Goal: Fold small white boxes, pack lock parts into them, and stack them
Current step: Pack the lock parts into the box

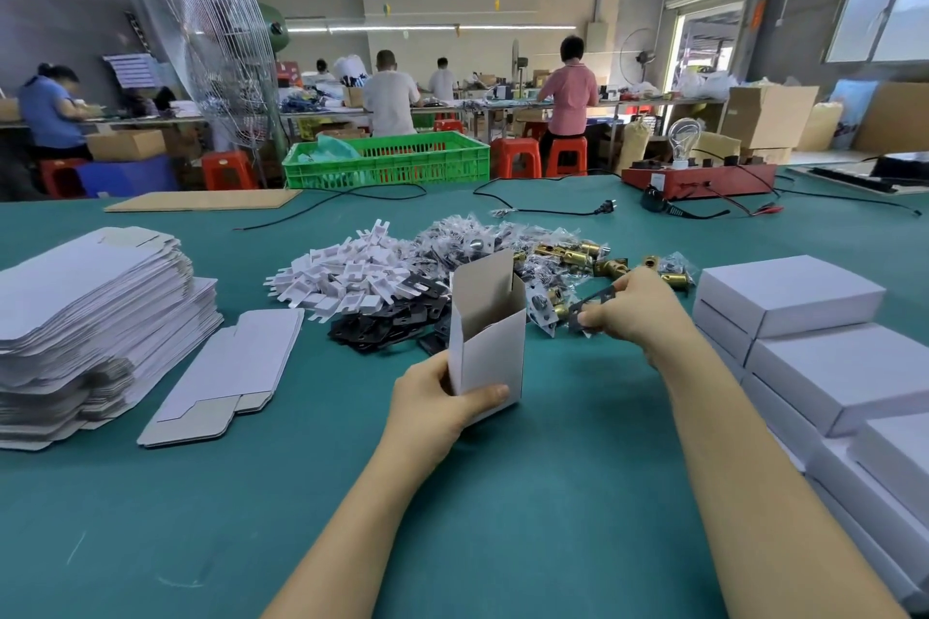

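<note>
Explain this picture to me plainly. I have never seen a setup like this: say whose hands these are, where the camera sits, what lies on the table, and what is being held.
There is no machine here. A person wears the camera on the head, so you look forward and down at their own two arms over a green table.

The left hand grips a folded white box, upright with its top open. The right hand pinches a dark flat metal plate just right of the box.

On the table: flat unfolded boxes stacked at left, one loose flat box beside them, a central heap of white plastic pieces, black plates, bagged parts and brass latches, and closed white boxes stacked at right.
</note>
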Motion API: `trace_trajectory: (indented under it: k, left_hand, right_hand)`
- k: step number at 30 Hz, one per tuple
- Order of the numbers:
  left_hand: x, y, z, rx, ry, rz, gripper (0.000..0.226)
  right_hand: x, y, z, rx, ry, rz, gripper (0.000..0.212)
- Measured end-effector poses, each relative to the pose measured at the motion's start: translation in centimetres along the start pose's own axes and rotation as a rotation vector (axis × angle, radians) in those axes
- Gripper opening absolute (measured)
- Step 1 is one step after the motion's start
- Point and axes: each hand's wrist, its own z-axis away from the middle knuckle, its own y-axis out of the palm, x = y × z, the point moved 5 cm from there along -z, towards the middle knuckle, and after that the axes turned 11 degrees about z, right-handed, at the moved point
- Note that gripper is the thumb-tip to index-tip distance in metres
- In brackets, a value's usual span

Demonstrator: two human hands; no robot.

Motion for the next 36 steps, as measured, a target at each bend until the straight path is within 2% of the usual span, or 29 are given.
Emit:
trace_trajectory:
  k: [6,8,11,13,16,20,23,30,36]
  left_hand:
    - [-0.4,0.6,0.3,0.098,-0.035,0.053,0.044]
    - [-0.5,0.7,0.4,0.135,-0.042,0.074,0.043]
    - [-0.6,1.0,0.6,0.170,-0.068,0.113,0.036]
    - [-0.6,1.3,0.8,0.199,-0.071,0.112,0.034]
    - [-0.8,1.6,1.1,0.247,-0.058,0.124,0.032]
    - [-1.1,1.6,1.2,0.260,-0.051,0.203,0.032]
    - [-1.3,1.7,1.3,0.275,-0.024,0.194,0.036]
    - [-1.5,2.1,1.5,0.315,0.035,0.169,0.031]
    - [-1.6,2.3,1.8,0.314,0.055,0.165,0.035]
  right_hand:
    - [4.0,-3.6,1.7,-0.231,-0.277,0.457,0.019]
    - [5.5,-4.8,2.6,-0.285,-0.366,0.436,0.020]
    - [7.2,-6.3,4.3,-0.324,-0.500,0.255,0.017]
    - [8.3,-6.6,5.7,-0.276,-0.580,0.117,0.013]
    - [9.7,-6.3,7.4,-0.070,-0.678,-0.005,0.011]
    - [10.9,-5.9,9.0,0.156,-0.776,0.089,0.018]
    - [11.1,-5.5,9.6,0.255,-0.785,0.146,0.014]
    - [11.5,-5.9,11.0,0.333,-0.810,0.281,0.016]
    - [12.2,-5.3,11.9,0.205,-0.793,0.526,0.020]
